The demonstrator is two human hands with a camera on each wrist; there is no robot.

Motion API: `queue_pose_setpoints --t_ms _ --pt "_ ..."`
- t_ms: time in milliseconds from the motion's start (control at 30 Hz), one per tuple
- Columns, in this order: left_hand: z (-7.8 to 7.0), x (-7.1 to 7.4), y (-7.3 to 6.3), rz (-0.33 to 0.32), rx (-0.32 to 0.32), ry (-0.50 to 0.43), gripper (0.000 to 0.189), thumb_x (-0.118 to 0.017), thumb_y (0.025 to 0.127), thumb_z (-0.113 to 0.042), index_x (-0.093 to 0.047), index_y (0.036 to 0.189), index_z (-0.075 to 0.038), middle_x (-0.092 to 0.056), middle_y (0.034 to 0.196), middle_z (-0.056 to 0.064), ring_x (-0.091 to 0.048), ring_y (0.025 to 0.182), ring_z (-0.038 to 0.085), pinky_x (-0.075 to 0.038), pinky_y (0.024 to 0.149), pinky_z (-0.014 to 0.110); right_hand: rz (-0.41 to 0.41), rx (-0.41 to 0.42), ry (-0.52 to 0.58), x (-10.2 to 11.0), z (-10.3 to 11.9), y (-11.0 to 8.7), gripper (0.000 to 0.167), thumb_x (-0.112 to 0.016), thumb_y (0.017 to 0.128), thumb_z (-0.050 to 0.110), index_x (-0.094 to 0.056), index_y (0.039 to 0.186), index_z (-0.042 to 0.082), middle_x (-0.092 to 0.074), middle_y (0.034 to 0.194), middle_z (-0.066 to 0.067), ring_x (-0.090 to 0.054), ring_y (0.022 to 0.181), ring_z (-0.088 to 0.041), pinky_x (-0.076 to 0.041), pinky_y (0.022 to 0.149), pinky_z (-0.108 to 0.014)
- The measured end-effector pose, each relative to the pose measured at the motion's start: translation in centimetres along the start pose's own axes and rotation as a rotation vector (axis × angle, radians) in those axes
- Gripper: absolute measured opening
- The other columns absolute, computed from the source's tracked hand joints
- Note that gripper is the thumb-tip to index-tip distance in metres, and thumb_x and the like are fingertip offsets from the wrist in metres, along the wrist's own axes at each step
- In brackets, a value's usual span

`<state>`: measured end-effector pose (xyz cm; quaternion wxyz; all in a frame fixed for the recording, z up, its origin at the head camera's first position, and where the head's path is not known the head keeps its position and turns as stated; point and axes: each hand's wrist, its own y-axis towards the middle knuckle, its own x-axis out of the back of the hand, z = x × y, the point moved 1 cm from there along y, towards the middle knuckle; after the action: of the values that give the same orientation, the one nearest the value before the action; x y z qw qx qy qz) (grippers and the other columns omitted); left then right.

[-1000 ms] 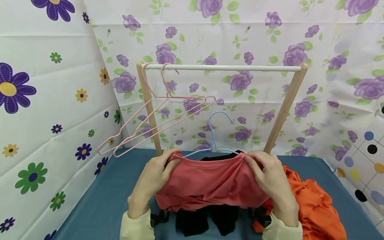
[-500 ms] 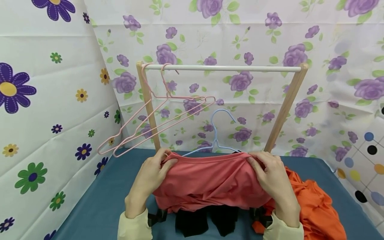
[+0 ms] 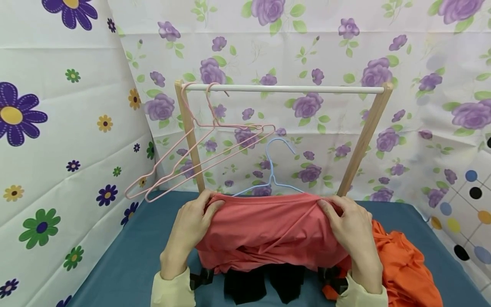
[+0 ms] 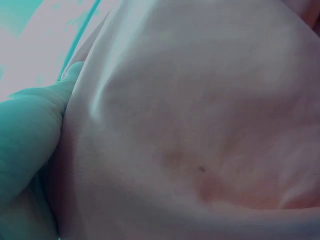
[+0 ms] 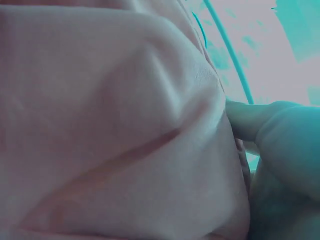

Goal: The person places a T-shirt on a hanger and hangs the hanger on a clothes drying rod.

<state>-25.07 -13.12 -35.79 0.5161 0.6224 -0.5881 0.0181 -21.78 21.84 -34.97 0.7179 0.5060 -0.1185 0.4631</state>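
Note:
A coral-pink garment (image 3: pixel 268 232) is stretched between both hands at the middle of the head view, its lower part bunched. My left hand (image 3: pixel 189 221) pinches its upper left corner, thumb in front. At the upper right corner my right hand (image 3: pixel 350 224) grips the cloth the same way. Behind the garment's top edge rises a light blue clothes hanger (image 3: pixel 271 170); its hook and sloping shoulders show, while its lower part is hidden. Pale cloth (image 4: pixel 190 110) fills most of the left wrist view, and a fold of the cloth (image 5: pixel 115 125) fills much of the right one.
Two pink hangers (image 3: pixel 170 175) hang at the left of a rack's white rail (image 3: pixel 287 89), between wooden posts (image 3: pixel 366 136). Black cloth (image 3: pixel 245 285) lies below the coral garment on the blue table cover (image 3: pixel 119 264). A crumpled orange garment (image 3: pixel 406 264) lies at the right.
My hands have spread slightly apart, pulling the coral garment's top edge tauter. The hanger's hook has shifted right, then back left. Black cloth seen behind the top edge is now hidden.

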Motion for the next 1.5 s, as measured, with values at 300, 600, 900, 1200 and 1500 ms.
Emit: queue_pose_setpoints --t_ms 300,600,900,1200,1500 --pt "0.1 -0.2 0.1 0.004 0.003 0.002 0.015 -0.062 0.097 -0.025 -0.061 0.110 -0.017 -0.052 0.068 -0.010 -0.047 0.058 0.009 -0.038 0.056 0.032 -0.010 0.019 0.052 0.1 -0.4 0.0 0.015 -0.068 0.094 0.025 -0.076 0.100 0.013 -0.069 0.094 -0.010 -0.064 0.085 -0.033 -0.047 0.074 -0.050" --pt "0.2 0.0 0.1 0.036 0.022 -0.027 0.021 -0.064 0.096 -0.024 -0.063 0.115 -0.016 -0.066 0.085 -0.002 -0.053 0.066 0.010 -0.043 0.061 0.033 -0.004 0.006 0.043 0.4 -0.8 -0.2 0.016 -0.071 0.092 0.023 -0.076 0.100 0.010 -0.069 0.094 -0.010 -0.064 0.083 -0.033 -0.048 0.073 -0.050" --pt "0.4 0.2 -0.1 0.079 0.051 -0.003 0.030 -0.066 0.094 -0.027 -0.067 0.121 -0.014 -0.070 0.104 0.007 -0.063 0.081 0.017 -0.049 0.069 0.038 -0.008 0.035 0.060 0.7 -1.1 -0.2 0.012 -0.072 0.091 0.020 -0.076 0.098 0.011 -0.070 0.093 -0.008 -0.065 0.080 -0.029 -0.049 0.070 -0.046" --pt "1.1 0.6 -0.1 0.108 0.076 -0.011 0.030 -0.066 0.093 -0.031 -0.071 0.119 -0.015 -0.071 0.104 0.003 -0.063 0.083 0.015 -0.048 0.071 0.037 -0.002 0.063 0.063 0.8 -1.4 -0.4 0.010 -0.072 0.090 0.013 -0.076 0.099 0.009 -0.070 0.095 -0.009 -0.065 0.082 -0.029 -0.050 0.070 -0.047" --pt "1.7 0.6 -0.1 0.024 0.009 -0.015 0.017 -0.065 0.095 -0.027 -0.074 0.107 -0.018 -0.070 0.098 -0.003 -0.063 0.081 0.012 -0.051 0.072 0.037 0.012 0.096 0.070 0.8 -1.9 -0.3 0.014 -0.071 0.090 0.009 -0.073 0.104 0.006 -0.069 0.099 -0.010 -0.065 0.085 -0.030 -0.049 0.071 -0.046"
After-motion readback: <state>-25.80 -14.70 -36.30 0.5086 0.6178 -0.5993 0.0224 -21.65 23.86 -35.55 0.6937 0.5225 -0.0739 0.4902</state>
